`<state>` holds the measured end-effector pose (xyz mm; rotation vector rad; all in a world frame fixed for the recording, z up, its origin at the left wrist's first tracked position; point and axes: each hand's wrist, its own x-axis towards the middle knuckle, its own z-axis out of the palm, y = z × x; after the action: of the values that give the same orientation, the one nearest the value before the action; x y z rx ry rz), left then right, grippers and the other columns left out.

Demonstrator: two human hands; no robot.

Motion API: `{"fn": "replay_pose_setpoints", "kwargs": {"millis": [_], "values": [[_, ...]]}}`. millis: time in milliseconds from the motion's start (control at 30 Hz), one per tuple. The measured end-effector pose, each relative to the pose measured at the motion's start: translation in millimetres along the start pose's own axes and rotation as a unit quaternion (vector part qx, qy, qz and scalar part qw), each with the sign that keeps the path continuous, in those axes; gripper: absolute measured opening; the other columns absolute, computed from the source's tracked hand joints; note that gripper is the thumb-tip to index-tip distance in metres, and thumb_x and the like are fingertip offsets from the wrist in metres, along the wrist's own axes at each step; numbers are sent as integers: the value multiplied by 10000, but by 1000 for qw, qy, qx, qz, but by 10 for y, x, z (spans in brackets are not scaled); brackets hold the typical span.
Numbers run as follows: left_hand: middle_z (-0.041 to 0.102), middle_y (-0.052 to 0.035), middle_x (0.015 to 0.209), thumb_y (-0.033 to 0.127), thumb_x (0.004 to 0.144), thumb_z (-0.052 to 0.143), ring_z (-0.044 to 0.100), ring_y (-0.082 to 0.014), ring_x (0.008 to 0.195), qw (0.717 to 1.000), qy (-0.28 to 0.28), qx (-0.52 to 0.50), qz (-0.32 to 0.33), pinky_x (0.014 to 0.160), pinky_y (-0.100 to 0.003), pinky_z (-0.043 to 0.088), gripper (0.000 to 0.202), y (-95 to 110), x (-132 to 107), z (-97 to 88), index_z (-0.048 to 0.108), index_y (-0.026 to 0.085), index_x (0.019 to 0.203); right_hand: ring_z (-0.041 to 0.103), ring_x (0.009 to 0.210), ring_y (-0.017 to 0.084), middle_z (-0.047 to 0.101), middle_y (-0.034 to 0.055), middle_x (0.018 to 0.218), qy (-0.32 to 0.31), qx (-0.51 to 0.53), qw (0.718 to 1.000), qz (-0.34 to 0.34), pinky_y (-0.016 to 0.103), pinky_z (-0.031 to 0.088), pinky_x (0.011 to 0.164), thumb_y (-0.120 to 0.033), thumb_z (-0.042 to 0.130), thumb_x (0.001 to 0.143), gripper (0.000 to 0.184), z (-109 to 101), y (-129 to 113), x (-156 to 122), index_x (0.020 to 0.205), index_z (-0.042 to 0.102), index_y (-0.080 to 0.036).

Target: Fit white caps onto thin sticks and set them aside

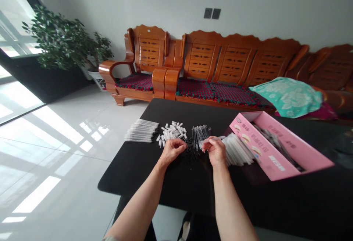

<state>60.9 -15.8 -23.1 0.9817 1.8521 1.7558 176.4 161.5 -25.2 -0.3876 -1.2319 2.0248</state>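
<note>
My left hand (173, 151) pinches one end of a thin dark pen refill (193, 144). The refill's other end meets a translucent white pen barrel (221, 137), which lies between the fingers of my right hand (216, 152). How far the refill sits inside the barrel is too small to tell. Small black pen parts (191, 159) lie in a loose heap beneath my hands. Behind them are a bundle of dark refills (201, 131) and a pile of white pen caps (173, 130). More white barrels (239, 152) lie stacked beside my right hand.
A row of white pens (142, 130) lies at the left of the black table (132, 171). An open pink box (261, 153) with dark contents stands on the right. Beyond the table are a wooden sofa (202, 61), a turquoise cloth (289, 96) and a potted plant (66, 42).
</note>
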Motion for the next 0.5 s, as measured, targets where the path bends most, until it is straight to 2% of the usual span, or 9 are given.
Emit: {"fn": "replay_pose_setpoints", "kwargs": {"millis": [233, 500], "values": [[582, -7, 575, 363, 761, 691, 442, -92, 531, 998, -14, -65, -5, 530, -214, 310, 250, -62, 21, 7, 712, 118, 715, 611, 418, 170, 673, 14, 535, 5, -4, 1000, 13, 255, 478, 352, -236, 661, 693, 95, -11, 10, 3, 746, 631, -163], [592, -11, 588, 363, 762, 696, 451, -90, 536, 997, -25, -73, -12, 533, -211, 317, 255, -72, 32, 2, 710, 112, 716, 619, 429, 167, 679, 19, 541, 6, 10, 1000, 22, 250, 488, 361, -243, 671, 695, 105, -15, 23, -1, 744, 640, -156]]}}
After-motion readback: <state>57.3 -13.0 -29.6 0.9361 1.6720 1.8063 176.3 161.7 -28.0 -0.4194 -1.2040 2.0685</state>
